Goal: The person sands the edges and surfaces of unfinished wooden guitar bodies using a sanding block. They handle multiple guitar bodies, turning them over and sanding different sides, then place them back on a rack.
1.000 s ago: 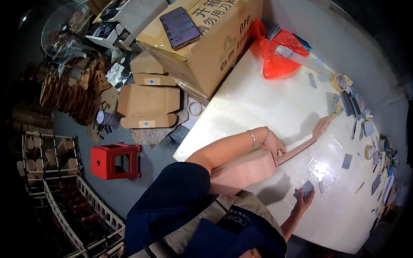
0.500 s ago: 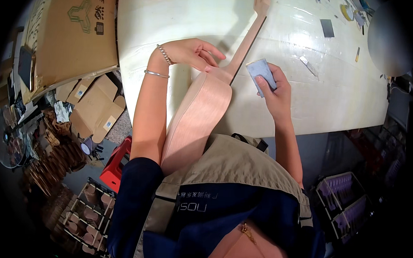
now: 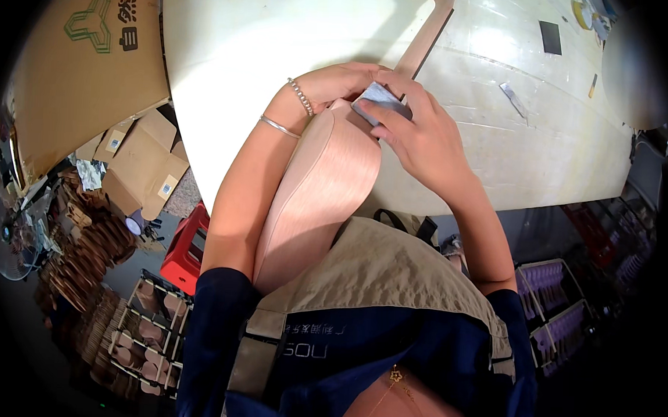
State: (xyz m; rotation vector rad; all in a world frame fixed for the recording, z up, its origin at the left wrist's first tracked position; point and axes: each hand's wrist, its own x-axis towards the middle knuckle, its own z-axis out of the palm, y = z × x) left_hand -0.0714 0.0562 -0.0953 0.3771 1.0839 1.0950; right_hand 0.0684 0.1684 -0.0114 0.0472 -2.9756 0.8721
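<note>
The bare wooden guitar (image 3: 326,175) is where I look first: its body slants from the near middle, against the beige apron (image 3: 376,258), towards the far right, and its neck (image 3: 414,55) reaches out over the white table (image 3: 237,36). I judge that the near end is tucked between apron and left forearm (image 3: 239,194) so the body has a backstop and cannot easily slide or roll. The left hand (image 3: 347,82) curls over the far end of the body, by the neck joint, probably to steady it there; its fingertips are partly hidden behind the other hand, so I cannot tell how tightly they close. The right hand (image 3: 428,138) comes in from the right and pinches a grey block (image 3: 380,96) between thumb and fingers, its pale upper face showing, held at the body's far end, right beside the joint. From my distant seat I take that short grip as a way to keep the block controllable in a tight corner. Further right on the table lies a dark rectangular sheet (image 3: 551,37), well apart from both hands, perhaps set there to leave room around the neck.
</note>
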